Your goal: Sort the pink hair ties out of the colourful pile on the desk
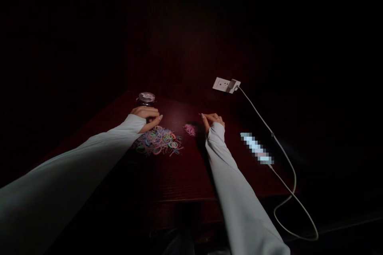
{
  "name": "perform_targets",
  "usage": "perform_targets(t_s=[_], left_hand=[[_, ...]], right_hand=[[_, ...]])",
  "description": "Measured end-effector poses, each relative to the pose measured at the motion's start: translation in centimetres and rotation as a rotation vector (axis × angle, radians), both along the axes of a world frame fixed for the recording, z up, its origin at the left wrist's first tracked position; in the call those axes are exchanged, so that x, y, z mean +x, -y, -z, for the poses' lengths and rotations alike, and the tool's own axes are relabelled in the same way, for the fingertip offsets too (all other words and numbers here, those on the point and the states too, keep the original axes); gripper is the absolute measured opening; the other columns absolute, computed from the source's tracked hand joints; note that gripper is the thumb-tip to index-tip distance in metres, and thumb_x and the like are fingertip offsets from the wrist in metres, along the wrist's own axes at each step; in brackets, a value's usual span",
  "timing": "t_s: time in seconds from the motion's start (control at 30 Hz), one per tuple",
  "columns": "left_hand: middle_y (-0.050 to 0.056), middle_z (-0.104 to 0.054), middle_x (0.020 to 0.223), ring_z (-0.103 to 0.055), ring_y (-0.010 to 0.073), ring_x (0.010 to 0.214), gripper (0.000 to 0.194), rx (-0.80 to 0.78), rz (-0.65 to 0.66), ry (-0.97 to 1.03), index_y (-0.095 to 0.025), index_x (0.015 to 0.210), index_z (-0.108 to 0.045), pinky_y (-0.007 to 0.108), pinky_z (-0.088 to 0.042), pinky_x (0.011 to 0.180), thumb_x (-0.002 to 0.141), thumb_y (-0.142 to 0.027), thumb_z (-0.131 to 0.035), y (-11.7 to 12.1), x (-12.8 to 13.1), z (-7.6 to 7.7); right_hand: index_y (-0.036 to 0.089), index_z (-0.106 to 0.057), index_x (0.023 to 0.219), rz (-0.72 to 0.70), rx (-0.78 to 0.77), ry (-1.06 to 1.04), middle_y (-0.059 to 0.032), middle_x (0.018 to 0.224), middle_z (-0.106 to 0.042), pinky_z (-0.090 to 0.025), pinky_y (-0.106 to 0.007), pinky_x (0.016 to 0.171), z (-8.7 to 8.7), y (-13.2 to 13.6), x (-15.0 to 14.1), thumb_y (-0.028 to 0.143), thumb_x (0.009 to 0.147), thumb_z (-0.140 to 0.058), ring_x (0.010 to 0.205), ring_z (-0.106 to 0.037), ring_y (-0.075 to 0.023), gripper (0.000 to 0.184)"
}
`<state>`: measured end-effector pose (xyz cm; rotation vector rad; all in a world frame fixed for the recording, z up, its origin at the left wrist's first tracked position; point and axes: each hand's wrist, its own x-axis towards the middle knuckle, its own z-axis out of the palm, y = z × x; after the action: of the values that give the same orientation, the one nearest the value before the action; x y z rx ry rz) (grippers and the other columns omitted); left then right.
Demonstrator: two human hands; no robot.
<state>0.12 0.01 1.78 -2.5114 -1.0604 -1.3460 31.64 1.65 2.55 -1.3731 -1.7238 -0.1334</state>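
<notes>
A loose heap of small multicoloured hair ties [160, 141] lies on the dark red table. At the heap's far left edge is my left hand [146, 116], its fingers curled toward the thumb; whatever may be between them is too small to tell. To the right sits a smaller pile of pink hair ties [190, 129]. Just beside and above that pile, my right hand [213, 120] has thumb and forefinger pinched together, and I cannot make out what they hold. Behind my left hand stands a round jar [146, 98] with a pale patterned top, its lower part partly hidden.
A phone-like slab with a blurred bright screen [257, 148] lies right of my right arm. Its white cable [284, 149] loops past the table's right side to a charger [233, 85] in a wall socket [220, 84]. The surroundings are very dark.
</notes>
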Motion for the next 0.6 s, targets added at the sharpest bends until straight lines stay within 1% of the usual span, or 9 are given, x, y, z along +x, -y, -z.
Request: perform_targets(t_s=[0.07, 0.13, 0.23, 0.3, 0.4, 0.5, 0.6], left_hand=[[-0.001, -0.052, 0.063, -0.053, 0.0167, 0.065, 0.048, 0.016, -0.01, -0.011, -0.022, 0.061, -0.047, 0.03, -0.042, 0.071, 0.107, -0.036, -0.046, -0.1, -0.1, 0.0], [-0.001, -0.053, 0.063, -0.053, 0.0166, 0.064, 0.047, 0.015, -0.012, -0.028, -0.022, 0.062, -0.048, 0.03, -0.042, 0.071, 0.107, -0.036, -0.046, 0.0, -0.1, -0.1], [-0.002, -0.055, 0.063, -0.054, 0.0165, 0.064, 0.045, 0.004, -0.014, -0.048, -0.022, 0.063, -0.051, 0.03, -0.042, 0.071, 0.106, -0.036, -0.047, 0.1, -0.1, -0.3], [-0.001, -0.055, 0.063, -0.054, 0.0164, 0.064, 0.046, 0.007, -0.017, -0.052, -0.022, 0.062, -0.05, 0.03, -0.043, 0.071, 0.106, -0.036, -0.047, 0.2, -0.1, -0.4], [-0.001, -0.054, 0.062, -0.054, 0.016, 0.064, 0.047, 0.01, -0.013, -0.069, -0.022, 0.061, -0.048, 0.03, -0.042, 0.07, 0.106, -0.036, -0.046, 0.2, -0.1, -0.5], [-0.001, -0.055, 0.063, -0.056, 0.016, 0.064, 0.047, 0.008, -0.024, -0.079, -0.022, 0.061, -0.049, 0.03, -0.043, 0.071, 0.106, -0.035, -0.047, 0.3, -0.1, -0.5], [0.0, -0.06, 0.065, -0.058, 0.0169, 0.066, 0.047, 0.001, -0.041, -0.071, -0.022, 0.061, -0.052, 0.03, -0.044, 0.071, 0.105, -0.037, -0.048, 0.4, -0.1, -0.5]], right_hand=[[0.028, -0.09, 0.102, 0.012, -0.094, 0.093, -0.0093, 0.102, -0.074, -0.039, -0.041, 0.092, 0.2, 0.3, 0.2, 0.064, 0.105, -0.06, 0.1, -0.055, -0.0263, 0.047], [0.03, -0.09, 0.1, -0.013, -0.182, 0.17, -0.0091, 0.109, -0.075, -0.037, -0.043, 0.097, 0.4, 0.7, 0.0, 0.063, 0.105, -0.062, 0.107, -0.054, -0.0279, 0.043], [0.033, -0.09, 0.101, -0.016, -0.265, 0.214, -0.0078, 0.118, -0.076, -0.035, -0.045, 0.102, 0.5, 0.9, -0.3, 0.06, 0.105, -0.065, 0.115, -0.052, -0.0299, 0.037], [0.034, -0.09, 0.104, -0.004, -0.275, 0.212, -0.0073, 0.122, -0.076, -0.035, -0.047, 0.104, 0.7, 0.7, -0.2, 0.059, 0.105, -0.066, 0.119, -0.051, -0.0311, 0.035], [0.034, -0.09, 0.106, -0.019, -0.241, 0.186, -0.0074, 0.121, -0.077, -0.037, -0.047, 0.103, 1.4, 0.0, 0.1, 0.058, 0.104, -0.066, 0.119, -0.052, -0.0316, 0.035], [0.033, -0.09, 0.103, -0.059, -0.187, 0.143, -0.008, 0.116, -0.077, -0.04, -0.046, 0.1, 1.9, -0.5, 0.4, 0.06, 0.103, -0.066, 0.115, -0.054, -0.0307, 0.037], [0.029, -0.089, 0.097, -0.017, -0.175, 0.095, -0.0081, 0.113, -0.077, -0.04, -0.045, 0.1, 1.7, -0.4, 0.2, 0.058, 0.103, -0.066, 0.113, -0.056, -0.0297, 0.037]])
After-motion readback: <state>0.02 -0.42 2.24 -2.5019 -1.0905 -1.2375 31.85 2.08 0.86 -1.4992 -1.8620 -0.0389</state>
